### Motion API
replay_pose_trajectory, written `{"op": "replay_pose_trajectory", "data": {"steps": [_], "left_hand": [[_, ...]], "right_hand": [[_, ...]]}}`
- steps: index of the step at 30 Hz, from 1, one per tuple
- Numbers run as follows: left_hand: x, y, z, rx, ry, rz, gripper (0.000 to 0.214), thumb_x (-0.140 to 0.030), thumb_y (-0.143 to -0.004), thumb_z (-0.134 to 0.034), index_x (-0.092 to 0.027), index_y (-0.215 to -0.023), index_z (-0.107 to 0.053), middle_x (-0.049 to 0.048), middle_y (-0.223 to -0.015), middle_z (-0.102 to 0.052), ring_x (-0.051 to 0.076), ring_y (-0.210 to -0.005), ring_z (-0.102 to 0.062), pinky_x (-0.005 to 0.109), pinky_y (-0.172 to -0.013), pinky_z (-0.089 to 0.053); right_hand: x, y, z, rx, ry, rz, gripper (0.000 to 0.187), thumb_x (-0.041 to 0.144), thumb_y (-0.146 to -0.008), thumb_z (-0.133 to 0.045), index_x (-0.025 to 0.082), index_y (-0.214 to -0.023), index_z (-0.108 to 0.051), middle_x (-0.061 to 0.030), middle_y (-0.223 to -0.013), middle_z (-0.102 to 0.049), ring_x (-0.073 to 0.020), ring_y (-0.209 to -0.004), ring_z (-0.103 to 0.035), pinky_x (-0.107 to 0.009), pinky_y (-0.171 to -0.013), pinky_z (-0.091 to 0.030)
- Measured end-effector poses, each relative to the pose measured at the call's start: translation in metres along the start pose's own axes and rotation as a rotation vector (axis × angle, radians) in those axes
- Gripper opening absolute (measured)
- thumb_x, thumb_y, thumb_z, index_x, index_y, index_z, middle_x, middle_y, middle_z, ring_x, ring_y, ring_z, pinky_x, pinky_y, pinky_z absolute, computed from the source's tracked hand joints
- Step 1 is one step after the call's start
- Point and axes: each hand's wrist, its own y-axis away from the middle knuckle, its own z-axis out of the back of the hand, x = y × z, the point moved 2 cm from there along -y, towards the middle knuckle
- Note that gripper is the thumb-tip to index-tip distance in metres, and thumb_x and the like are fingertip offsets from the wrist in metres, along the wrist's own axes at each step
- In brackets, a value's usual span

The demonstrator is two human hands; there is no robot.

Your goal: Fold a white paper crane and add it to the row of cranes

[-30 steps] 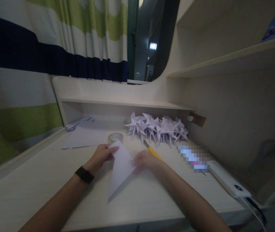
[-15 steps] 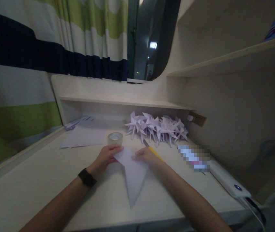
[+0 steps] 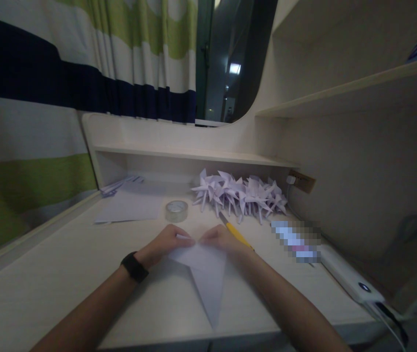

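Between my hands is a folded sheet of white paper [image 3: 208, 274], with one long point aimed at the desk's front edge. My left hand [image 3: 166, 244] pinches its upper left corner, thumb on top. My right hand [image 3: 221, 238] grips the upper edge close to the middle, its fingertips almost meeting the left ones. A roll of clear tape [image 3: 176, 211] lies just beyond my left hand. Beyond my right hand, partly behind it, is a yellow-handled knife [image 3: 237, 234]. Several white paper pinwheels [image 3: 241, 193] are heaped at the back.
A stack of white paper [image 3: 131, 203] lies at the back left of the desk [image 3: 65, 288]. On the right are a phone with a blurred screen [image 3: 294, 242] and a white power bank [image 3: 351, 276] with cables. A low shelf [image 3: 193, 155] overhangs the back.
My left hand has shifted toward the right one, and the fingertips are now close together. The paper has moved nearer to me, and its long point has swung to the right.
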Motion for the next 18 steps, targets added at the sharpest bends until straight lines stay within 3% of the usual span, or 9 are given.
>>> {"op": "replay_pose_trajectory", "data": {"steps": [4, 9, 18], "left_hand": [[0.001, 0.001, 0.001, 0.019, 0.118, 0.016, 0.031, -0.041, -0.069, -0.071, -0.012, -0.059, -0.066, 0.0000, -0.050, -0.055, 0.011, -0.045, -0.042, 0.022, -0.046, -0.025], [-0.001, 0.000, 0.004, 0.019, 0.198, 0.049, 0.026, -0.035, -0.069, -0.071, -0.012, -0.058, -0.065, 0.0007, -0.051, -0.056, 0.011, -0.046, -0.046, 0.023, -0.047, -0.028], [0.000, 0.001, 0.037, -0.136, 0.226, 0.080, 0.025, -0.035, -0.064, -0.074, -0.011, -0.064, -0.067, 0.0054, -0.062, -0.066, 0.016, -0.054, -0.056, 0.024, -0.051, -0.037]], "right_hand": [[0.001, 0.000, 0.001, -0.065, -0.011, -0.030, 0.024, 0.035, -0.059, -0.074, 0.012, -0.065, -0.074, -0.0027, -0.056, -0.065, -0.0117, -0.050, -0.051, -0.022, -0.048, -0.034], [0.003, 0.002, 0.002, -0.042, -0.037, -0.015, 0.023, 0.034, -0.062, -0.072, 0.012, -0.065, -0.074, -0.0012, -0.054, -0.064, -0.0105, -0.047, -0.049, -0.022, -0.048, -0.034], [-0.004, -0.003, 0.022, 0.025, -0.158, 0.000, 0.024, 0.033, -0.059, -0.073, 0.009, -0.066, -0.071, -0.0071, -0.059, -0.069, -0.0157, -0.052, -0.063, -0.027, -0.055, -0.050]]}}
